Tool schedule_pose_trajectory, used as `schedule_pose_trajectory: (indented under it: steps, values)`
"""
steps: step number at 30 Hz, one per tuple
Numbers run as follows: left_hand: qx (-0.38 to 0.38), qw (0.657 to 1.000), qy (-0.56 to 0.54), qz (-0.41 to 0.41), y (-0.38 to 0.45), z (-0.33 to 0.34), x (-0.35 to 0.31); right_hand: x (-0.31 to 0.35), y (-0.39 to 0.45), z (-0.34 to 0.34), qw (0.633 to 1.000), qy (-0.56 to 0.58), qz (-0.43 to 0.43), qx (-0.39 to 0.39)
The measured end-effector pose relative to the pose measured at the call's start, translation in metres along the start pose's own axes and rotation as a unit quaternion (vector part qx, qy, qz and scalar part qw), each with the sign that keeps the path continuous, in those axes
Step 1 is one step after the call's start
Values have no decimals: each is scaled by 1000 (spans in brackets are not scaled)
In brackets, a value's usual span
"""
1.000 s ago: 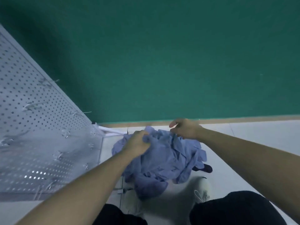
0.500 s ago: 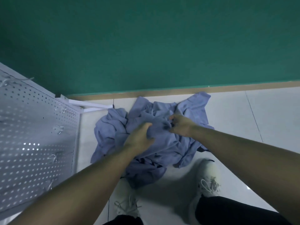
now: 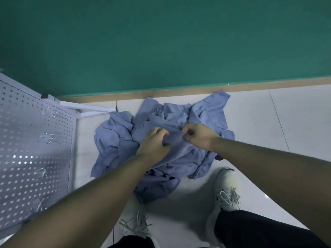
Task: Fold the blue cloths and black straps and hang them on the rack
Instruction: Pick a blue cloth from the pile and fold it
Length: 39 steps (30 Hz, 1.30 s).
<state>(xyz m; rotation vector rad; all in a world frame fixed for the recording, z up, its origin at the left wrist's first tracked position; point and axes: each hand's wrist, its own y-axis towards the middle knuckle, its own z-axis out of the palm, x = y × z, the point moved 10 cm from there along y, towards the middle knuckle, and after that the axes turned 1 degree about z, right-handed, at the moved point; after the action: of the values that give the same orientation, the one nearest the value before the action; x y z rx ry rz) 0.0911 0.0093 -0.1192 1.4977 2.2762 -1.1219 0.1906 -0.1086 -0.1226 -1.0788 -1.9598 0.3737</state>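
Fingers of both hands are curled into the same blue cloth: the left hand (image 3: 154, 146) bunches a fold of it and the right hand (image 3: 198, 137) pinches its edge just beside, the two close together on top of the heap of blue cloths (image 3: 114, 138) lying on the floor (image 3: 268, 122). The gripped stretch runs left to right between the hands, and the rest of that cloth trails down towards the person's shoes. Whatever dark shows under the heap's near edge is too small to call a strap. The rack (image 3: 34, 149), a white pegboard with hooks, stands to the left, nearer the left hand, so hanging would likely mean a lift and swing that way.
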Motion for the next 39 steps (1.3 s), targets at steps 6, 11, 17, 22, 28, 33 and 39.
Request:
schedule_pose_trajectory:
  steps: [6,11,17,22,28,33,39]
  values:
    - [0,996,-89,24,3,-21,-28,46,-30,-30,998,-11,-66,-19]
    - [-111,985,-109,80,-41,-80,-76,82,-73,-59,987,55,-124,-85]
    - [-170,960,-191,113,-90,-127,-110,123,-136,-109,955,130,-194,-184]
    - [-259,921,-253,146,-133,-167,-139,146,-176,-131,925,226,-229,-204]
    - [-252,916,-260,171,-164,-185,-158,153,-200,-130,936,213,-211,-182]
    - [-189,943,-236,140,-168,-189,-147,153,-209,-134,933,271,-195,-133]
    - [-157,967,-192,59,-167,-191,-114,145,-219,-161,894,376,-188,-155]
